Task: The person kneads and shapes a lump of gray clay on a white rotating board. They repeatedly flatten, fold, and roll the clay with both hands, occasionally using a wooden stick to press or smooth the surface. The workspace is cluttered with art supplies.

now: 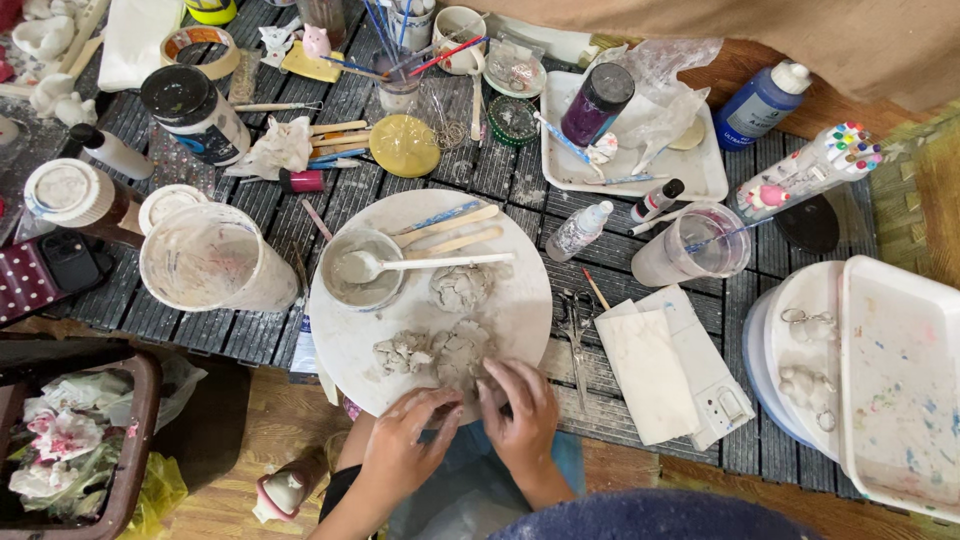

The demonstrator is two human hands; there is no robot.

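Note:
A round white board (520, 310) lies on the dark slatted table and carries several lumps of grey clay (405, 352). At the board's near edge, my left hand (405, 445) and my right hand (520, 410) come together on a lump of clay (465, 362), fingers curled and pinching it between them. A further clay lump (460, 287) rests in the middle of the board. A small bowl of grey slip (350, 293) with a white spoon (440, 263) sits on the board's left part, beside wooden and blue modelling sticks (455, 225).
A large white tub (210, 262) stands left of the board. Scissors (575, 330) and folded white paper (650, 375) lie to the right. White trays (900, 380), a clear cup (700, 245), bottles, jars and brushes crowd the table. A brown bin (70, 440) sits lower left.

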